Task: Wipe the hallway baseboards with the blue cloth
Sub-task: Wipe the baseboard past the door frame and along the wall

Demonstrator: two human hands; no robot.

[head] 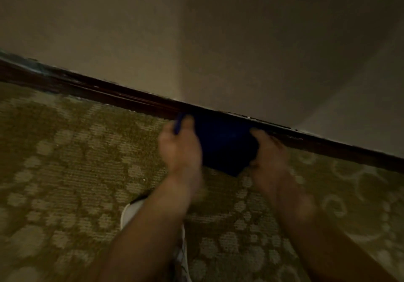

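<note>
Both hands grip one blue cloth: left hand pinches its left edge, right hand its right, stretched against the single dark baseboard, above patterned carpet.

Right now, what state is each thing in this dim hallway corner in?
Blue cloth: spread flat, held up between both hands in front of the baseboard.
Left hand: fingers closed on the cloth's left edge.
Right hand: fingers closed on the cloth's right edge.
Baseboard: dark, with pale specks and scuffs along its top edge.
Carpet: patterned, lying flat up to the baseboard.
White shoe: on the carpet, mostly hidden under the left forearm.
</note>
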